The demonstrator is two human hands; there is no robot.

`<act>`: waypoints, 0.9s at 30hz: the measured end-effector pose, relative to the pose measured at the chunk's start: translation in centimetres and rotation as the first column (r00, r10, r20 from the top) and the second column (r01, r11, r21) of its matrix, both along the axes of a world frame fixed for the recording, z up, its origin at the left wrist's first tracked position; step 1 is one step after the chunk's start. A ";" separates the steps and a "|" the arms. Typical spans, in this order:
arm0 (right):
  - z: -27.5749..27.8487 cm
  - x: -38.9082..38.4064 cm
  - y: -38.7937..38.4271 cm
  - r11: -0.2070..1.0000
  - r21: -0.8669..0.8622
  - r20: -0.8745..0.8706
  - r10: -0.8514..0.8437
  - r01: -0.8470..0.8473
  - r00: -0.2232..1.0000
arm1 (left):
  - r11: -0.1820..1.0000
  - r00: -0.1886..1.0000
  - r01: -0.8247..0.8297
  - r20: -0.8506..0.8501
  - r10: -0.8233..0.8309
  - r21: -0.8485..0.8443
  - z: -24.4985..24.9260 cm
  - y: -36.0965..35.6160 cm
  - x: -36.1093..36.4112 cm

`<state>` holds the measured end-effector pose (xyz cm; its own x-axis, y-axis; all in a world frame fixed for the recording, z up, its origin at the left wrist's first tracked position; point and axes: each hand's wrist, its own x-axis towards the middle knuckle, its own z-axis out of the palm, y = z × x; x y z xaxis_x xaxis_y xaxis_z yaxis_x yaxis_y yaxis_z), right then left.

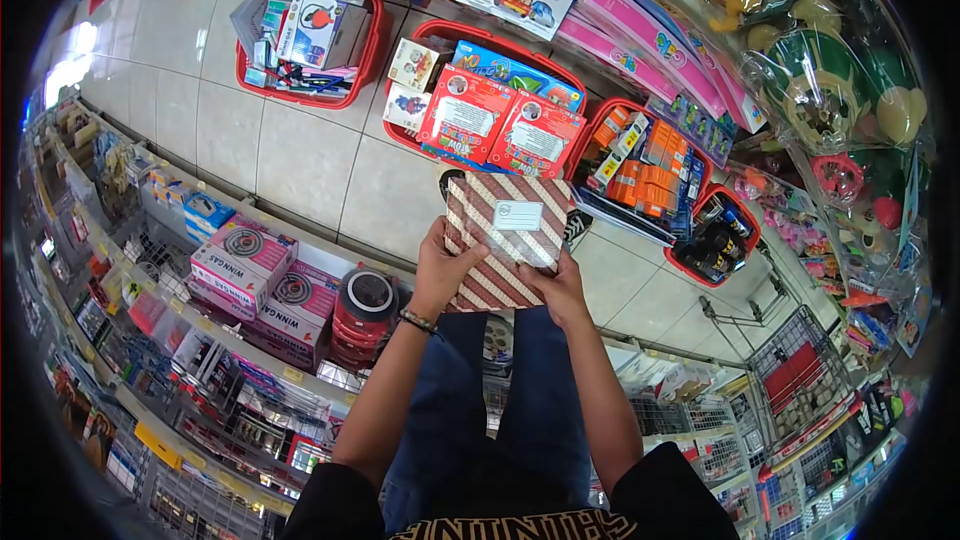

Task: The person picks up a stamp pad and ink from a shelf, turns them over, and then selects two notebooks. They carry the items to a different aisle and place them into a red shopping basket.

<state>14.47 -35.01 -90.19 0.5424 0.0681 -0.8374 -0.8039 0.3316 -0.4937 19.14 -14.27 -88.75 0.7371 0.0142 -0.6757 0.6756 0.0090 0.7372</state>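
Observation:
A brown and cream patterned notebook (500,290) with a white label on its upper part is held in front of my legs, and a plastic sheen shows over it. It looks like more than one book, stacked slightly out of line. My left hand (447,265) grips the left edge, thumb on the cover. My right hand (560,288) grips the lower right edge, thumb also on the front. Just beyond it, a red basket (400,130) holds red packs with white labels and small boxes.
Other red baskets (363,60) stand on the tiled floor (300,150). Pink boxes (245,258) and red round containers (365,315) sit on the left shelf. Toys in plastic hang at the upper right. A wire cart (800,365) stands at the right.

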 end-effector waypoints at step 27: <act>-11.7 7.6 -2.2 0.961 -0.174 0.154 -0.190 0.216 0.970 | 0.853 0.928 0.226 0.163 -0.336 0.470 -14.0 6.1 15.7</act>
<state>22.05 -37.21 -101.89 0.6367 -0.2067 -0.7429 -0.6512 0.3717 -0.6616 34.84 -8.15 -102.76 0.8875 0.0342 -0.4596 0.4102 -0.5134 0.7538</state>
